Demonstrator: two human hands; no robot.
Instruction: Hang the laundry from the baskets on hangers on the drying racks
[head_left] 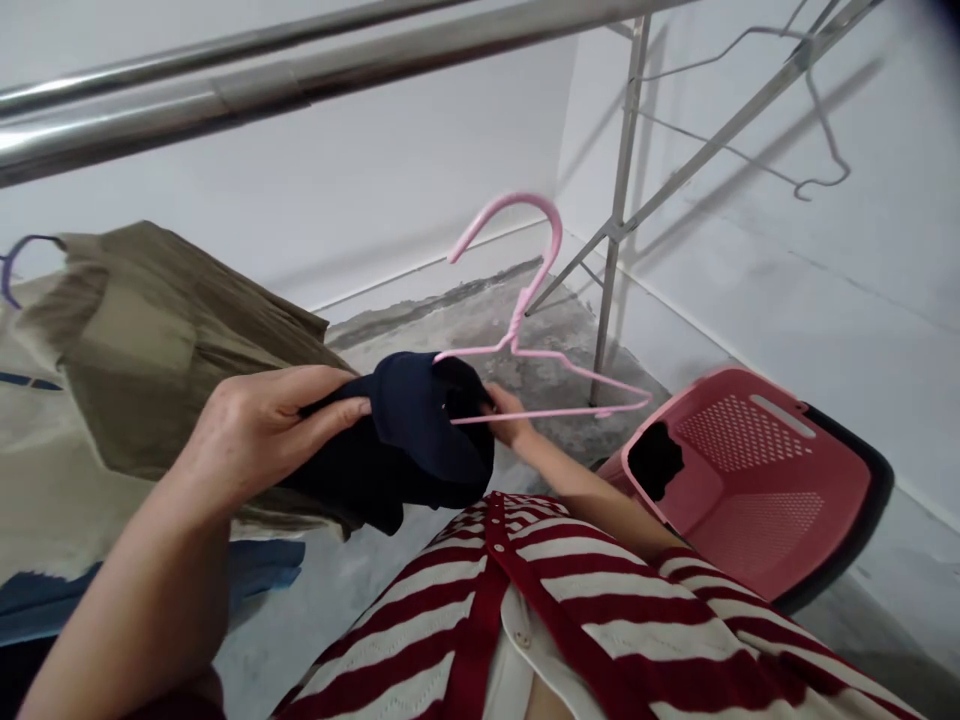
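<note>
My left hand [255, 425] is closed on a dark navy garment [420, 440], gripping its bunched edge at chest height. My right hand [510, 415] is mostly hidden behind the garment; its fingers are closed on the lower bar of a pink wire hanger [525, 300], whose hook points up. One end of the hanger goes into the garment's opening.
Steel rails of a drying rack [300, 80] cross overhead, with its legs [619, 200] at the back right. An olive garment [172, 340] hangs at left. A red laundry basket [750, 480] stands on the concrete floor at right. A grey wire hanger [817, 120] hangs far right.
</note>
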